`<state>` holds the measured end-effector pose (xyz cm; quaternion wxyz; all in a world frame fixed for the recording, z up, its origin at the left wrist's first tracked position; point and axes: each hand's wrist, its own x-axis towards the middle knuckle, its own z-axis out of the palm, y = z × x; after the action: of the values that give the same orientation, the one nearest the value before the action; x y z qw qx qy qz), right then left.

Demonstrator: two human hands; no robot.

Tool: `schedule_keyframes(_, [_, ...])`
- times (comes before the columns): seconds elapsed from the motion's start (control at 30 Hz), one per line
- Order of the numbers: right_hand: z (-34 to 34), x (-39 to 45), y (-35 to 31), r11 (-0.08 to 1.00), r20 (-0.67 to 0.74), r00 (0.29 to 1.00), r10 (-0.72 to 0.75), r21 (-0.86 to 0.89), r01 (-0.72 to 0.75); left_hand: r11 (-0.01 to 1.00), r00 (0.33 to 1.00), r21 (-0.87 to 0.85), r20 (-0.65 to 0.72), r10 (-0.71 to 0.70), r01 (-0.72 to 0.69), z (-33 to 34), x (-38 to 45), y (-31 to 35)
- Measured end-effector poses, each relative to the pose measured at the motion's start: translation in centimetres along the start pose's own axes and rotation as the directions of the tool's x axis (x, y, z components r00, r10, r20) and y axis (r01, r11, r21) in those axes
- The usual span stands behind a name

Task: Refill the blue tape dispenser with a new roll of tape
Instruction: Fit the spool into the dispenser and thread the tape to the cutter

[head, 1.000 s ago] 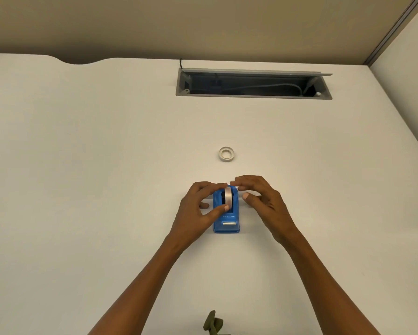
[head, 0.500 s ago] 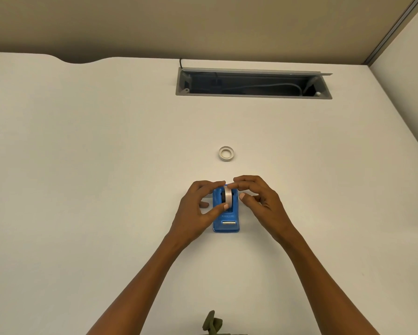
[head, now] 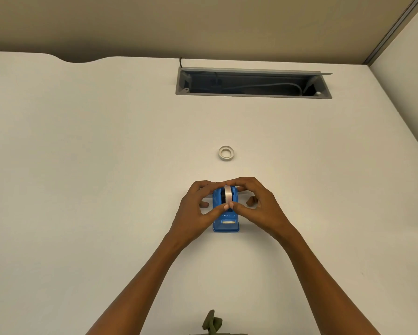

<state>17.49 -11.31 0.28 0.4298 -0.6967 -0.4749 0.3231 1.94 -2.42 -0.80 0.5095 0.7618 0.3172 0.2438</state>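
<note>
The blue tape dispenser [head: 225, 222] stands on the white desk [head: 82, 189], its cutter end toward me. A roll of pale tape [head: 227, 195] sits upright in its cradle. My left hand [head: 195, 211] holds the roll from the left, index on top and thumb at its front. My right hand [head: 258, 206] holds it from the right the same way. The thumbs meet at the roll's front. A small white ring, an empty tape core [head: 226, 153], lies flat on the desk beyond the dispenser.
A grey open cable tray [head: 252, 82] with wires is set into the desk at the back. A partition wall [head: 408, 105] borders the right side. A small olive-green object [head: 211, 322] shows at the bottom edge.
My right hand has moved in from beside the dispenser and closed its thumb and index on the roll. My left hand has kept its hold.
</note>
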Motion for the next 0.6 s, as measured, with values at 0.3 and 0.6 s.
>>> schedule_keyframes(0.3, [0.4,0.6,-0.2,0.999,-0.042,0.998,0.037,0.041,-0.035,1.000,1.000,0.007,0.007,0.005,-0.005,-0.1,0.0,0.0])
schedule_keyframes(0.6, [1.1,1.6,-0.6,0.981,-0.107,0.980,0.169,0.111,-0.157,1.000,1.000,-0.002,0.020,-0.014,0.014,-0.2,0.1,-0.3])
